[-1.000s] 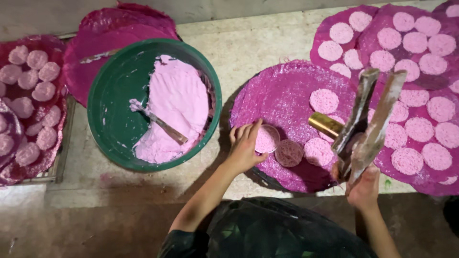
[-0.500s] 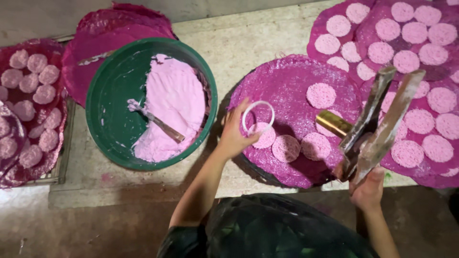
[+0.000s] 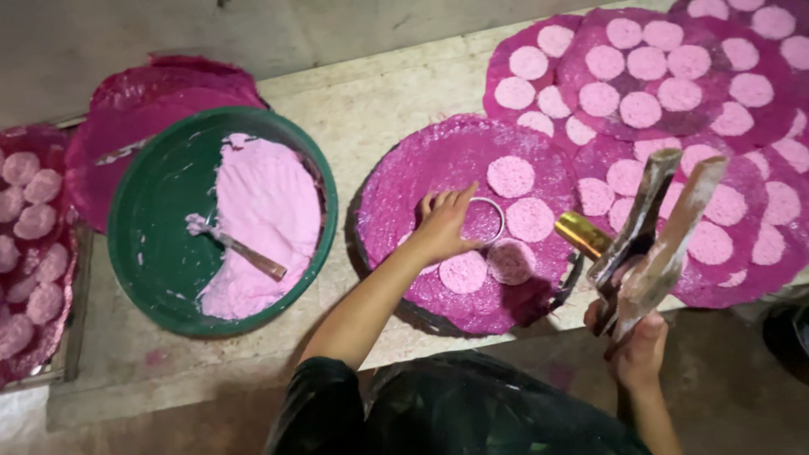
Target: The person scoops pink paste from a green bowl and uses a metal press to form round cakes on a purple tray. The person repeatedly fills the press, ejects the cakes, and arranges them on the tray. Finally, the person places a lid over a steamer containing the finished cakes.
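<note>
A thin metal ring [image 3: 484, 221] lies flat near the middle of a round magenta tray [image 3: 404, 185], and the left hand [image 3: 440, 226] rests on its 9 o'clock side, fingertips pinching the rim in a narrow grip. Inside the ring only the magenta of the tray shows, so this disc looks not yet filled. Four pale pink discs [image 3: 511, 176] already sit on the tray, close around the ring from 12 to 6 o'clock, while the tray's 9 o'clock half is bare; judging from that, the tray is less than half covered. At 3 o'clock of the tray the right hand [image 3: 634, 344] is closed in a firm grip around two flat, paste-smeared blades [image 3: 666, 227] that point up and away, with a gold-coloured cylinder [image 3: 581, 233] just beside them. Beyond, from 12 to 3 o'clock, overlapping magenta trays [image 3: 758, 126] are fully dotted with finished discs. At 9 o'clock on the stone surface [image 3: 379, 93] stands a green basin [image 3: 143, 244] about half full of pink paste [image 3: 261, 211], a spoon [image 3: 240, 249] lying in it, so plenty of paste remains. Farther at 9 o'clock another filled tray [image 3: 67, 278] sits at the edge of view.
</note>
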